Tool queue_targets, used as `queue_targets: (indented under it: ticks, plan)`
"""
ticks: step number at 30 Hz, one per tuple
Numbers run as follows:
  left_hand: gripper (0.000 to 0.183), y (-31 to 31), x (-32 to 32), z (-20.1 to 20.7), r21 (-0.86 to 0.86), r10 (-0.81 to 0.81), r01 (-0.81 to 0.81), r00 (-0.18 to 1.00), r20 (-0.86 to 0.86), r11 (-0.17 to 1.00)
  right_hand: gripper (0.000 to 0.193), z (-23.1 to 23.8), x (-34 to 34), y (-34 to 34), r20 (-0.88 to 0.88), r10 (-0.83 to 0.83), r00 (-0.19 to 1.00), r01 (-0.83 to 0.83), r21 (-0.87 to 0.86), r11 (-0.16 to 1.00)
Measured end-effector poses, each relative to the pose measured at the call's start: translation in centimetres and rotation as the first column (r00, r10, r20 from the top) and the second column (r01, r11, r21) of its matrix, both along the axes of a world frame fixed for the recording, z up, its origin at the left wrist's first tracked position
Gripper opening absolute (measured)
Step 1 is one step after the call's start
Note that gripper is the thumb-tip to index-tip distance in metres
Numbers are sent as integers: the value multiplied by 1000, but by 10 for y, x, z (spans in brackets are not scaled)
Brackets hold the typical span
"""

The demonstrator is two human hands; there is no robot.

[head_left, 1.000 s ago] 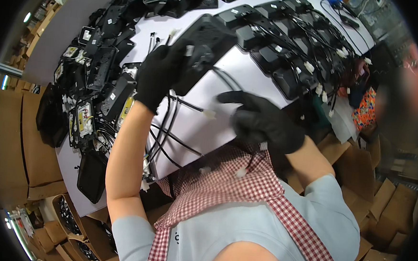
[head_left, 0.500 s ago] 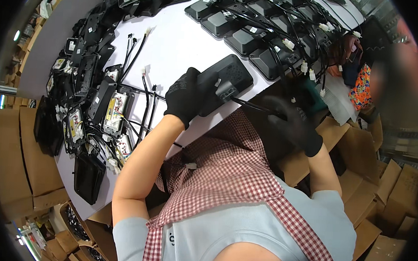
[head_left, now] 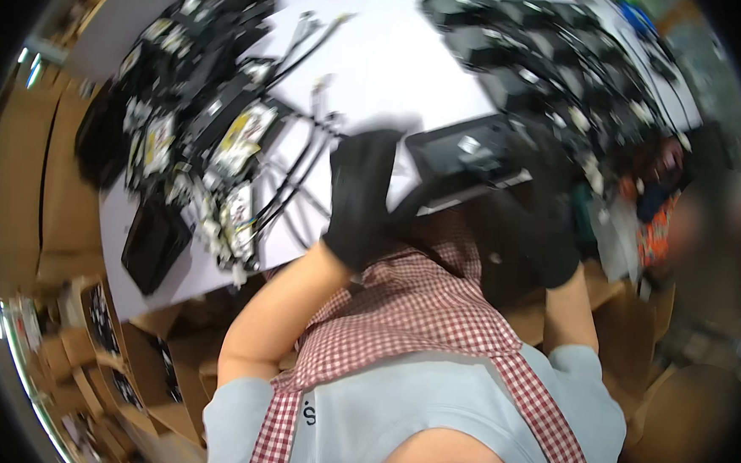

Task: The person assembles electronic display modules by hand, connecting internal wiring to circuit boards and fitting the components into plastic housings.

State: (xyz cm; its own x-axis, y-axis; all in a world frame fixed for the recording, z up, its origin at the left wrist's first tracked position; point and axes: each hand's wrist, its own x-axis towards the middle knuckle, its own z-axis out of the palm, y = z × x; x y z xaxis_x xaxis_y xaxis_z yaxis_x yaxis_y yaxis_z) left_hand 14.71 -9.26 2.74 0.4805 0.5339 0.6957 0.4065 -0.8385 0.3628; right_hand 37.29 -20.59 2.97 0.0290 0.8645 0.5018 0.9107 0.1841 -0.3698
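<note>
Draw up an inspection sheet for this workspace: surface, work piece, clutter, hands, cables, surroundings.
Surface: white table, bare in the middle.
Work piece: black case between the hands, at the near table edge.
Clutter: opened units crowd the left side; more black cases stand at the far right.
Hands: left hand and right hand, both in black gloves; too blurred to judge their grip.
Cables: black cables lie loose left of the left hand; others run over the far-right cases.
Surroundings: cardboard boxes on both sides.
</note>
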Motion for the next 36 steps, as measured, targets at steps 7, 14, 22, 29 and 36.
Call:
queue_targets:
  ticks: [7, 14, 22, 29, 36]
  plan:
    - [24, -207, -297, -178, -836, 569, -393, 813, -121, 383, 52, 40, -53, 44, -552, 276, 787, -381, -82, 921]
    - [28, -133, -274, -308, -558, 276, -692, 707, -651, 458, 38, -31, -173, 107, -449, 489, 748, -583, -94, 807]
    - [27, -121, -275, -304, -423, 420, -833, 548, -723, 357, 51, -53, -175, 110, -225, 430, 875, -480, -279, 832]
    - [27, -163, -414, -280, -183, 504, -905, 372, -779, 384, 53, -53, -181, 110, -219, 429, 876, -478, -279, 833]
    - [27, -292, -502, -282, 58, 669, -937, 202, -715, 345, 52, -33, -192, 108, -111, 387, 916, -402, -238, 884]
